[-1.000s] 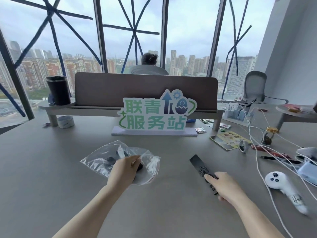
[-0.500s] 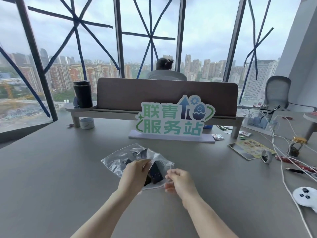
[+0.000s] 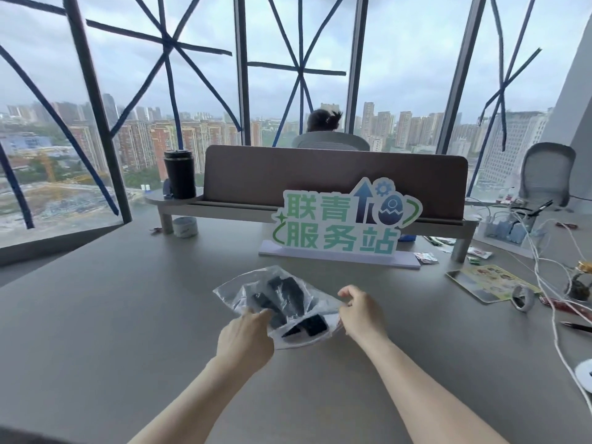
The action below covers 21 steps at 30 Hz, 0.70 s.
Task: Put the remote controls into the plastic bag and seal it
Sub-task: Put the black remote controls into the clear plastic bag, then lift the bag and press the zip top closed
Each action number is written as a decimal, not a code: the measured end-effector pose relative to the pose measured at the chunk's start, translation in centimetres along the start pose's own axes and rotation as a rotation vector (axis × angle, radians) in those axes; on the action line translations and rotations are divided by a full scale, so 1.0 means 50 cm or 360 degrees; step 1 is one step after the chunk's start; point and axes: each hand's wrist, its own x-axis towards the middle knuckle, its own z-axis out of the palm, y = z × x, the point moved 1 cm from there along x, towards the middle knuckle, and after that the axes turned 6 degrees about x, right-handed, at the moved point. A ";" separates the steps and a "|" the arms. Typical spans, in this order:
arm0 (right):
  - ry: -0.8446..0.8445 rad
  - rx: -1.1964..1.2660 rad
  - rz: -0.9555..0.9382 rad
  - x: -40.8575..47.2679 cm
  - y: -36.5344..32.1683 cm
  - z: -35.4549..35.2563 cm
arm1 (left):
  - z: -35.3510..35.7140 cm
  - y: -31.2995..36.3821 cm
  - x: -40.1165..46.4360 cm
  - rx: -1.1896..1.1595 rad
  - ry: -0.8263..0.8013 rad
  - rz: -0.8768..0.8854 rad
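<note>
A clear plastic bag (image 3: 237, 288) lies on the grey table (image 3: 112, 315) in front of me. Black remote controls (image 3: 285, 296) show through it, and the end of one (image 3: 315, 325) lies at the bag's near, open edge. My left hand (image 3: 245, 339) pinches the bag's near left edge. My right hand (image 3: 360, 314) pinches the near right edge, thumb and fingers closed on the plastic. The bag's mouth runs between the two hands.
A green and white sign (image 3: 342, 224) stands behind the bag, before a brown divider (image 3: 320, 174). A black tumbler (image 3: 179, 177) stands on the shelf at the left. White cables (image 3: 551, 283), a tape roll (image 3: 522, 298), a card (image 3: 490, 282) and a pen (image 3: 576, 326) lie at right.
My right hand put the black remote into the bag, then moved to the bag's right edge. The view shifted right, so the white controller slid almost out of frame.
</note>
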 end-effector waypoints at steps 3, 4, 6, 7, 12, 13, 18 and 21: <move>-0.0107 0.0199 0.0009 -0.008 -0.042 -0.037 | -0.058 -0.026 0.035 -0.0578 0.0099 -0.0154; -0.0131 0.0370 0.0021 -0.009 -0.064 -0.055 | -0.088 -0.027 0.049 -0.0864 0.0132 -0.0201; -0.0162 0.0948 0.0090 -0.008 -0.113 -0.098 | -0.166 -0.023 0.074 -0.1212 0.0335 -0.0209; -0.0173 0.1243 0.0109 -0.007 -0.140 -0.123 | -0.211 -0.020 0.084 -0.1295 0.0462 -0.0169; -0.0078 0.1605 -0.0120 -0.012 -0.251 -0.239 | -0.376 -0.004 0.100 -0.1559 0.0671 0.0050; -0.0055 0.1544 -0.0179 -0.014 -0.263 -0.254 | -0.391 -0.002 0.099 -0.1615 0.0639 0.0080; 0.0098 0.0995 -0.0300 -0.029 -0.277 -0.319 | -0.389 0.002 0.078 -0.1666 0.0338 0.0260; 0.0153 0.0710 -0.0334 -0.039 -0.267 -0.339 | -0.349 0.016 0.060 -0.1579 0.0423 0.0267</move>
